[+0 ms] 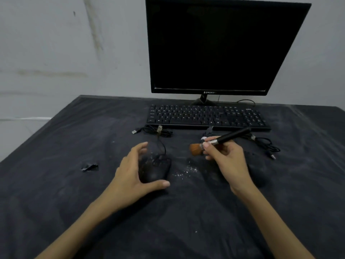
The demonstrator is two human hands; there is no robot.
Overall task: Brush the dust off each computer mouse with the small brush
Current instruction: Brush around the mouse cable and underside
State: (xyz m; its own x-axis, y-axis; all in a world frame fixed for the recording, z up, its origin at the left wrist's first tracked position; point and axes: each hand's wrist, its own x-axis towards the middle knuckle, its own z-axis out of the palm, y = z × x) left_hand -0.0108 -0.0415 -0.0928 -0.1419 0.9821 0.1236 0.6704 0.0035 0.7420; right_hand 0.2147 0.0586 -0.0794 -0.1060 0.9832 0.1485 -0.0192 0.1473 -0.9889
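Centrally on the dark-clothed table [56, 184], the light, rigid black plastic mouse [155, 170] is flanked by the loosely spread left hand [130, 176], best steadied by its sides, while the small brown-bristled brush [220, 140] is pinched by the right hand [226, 158].

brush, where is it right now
In the head view the brush is held in the right hand, right of centre, raised in front of the keyboard, with its bristles pointing left toward the mouse.

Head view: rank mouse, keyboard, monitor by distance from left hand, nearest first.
From the left hand:
1. Mouse, cupped beside the palm.
2. Keyboard, beyond it, toward the right.
3. Monitor, behind the keyboard at the wall.
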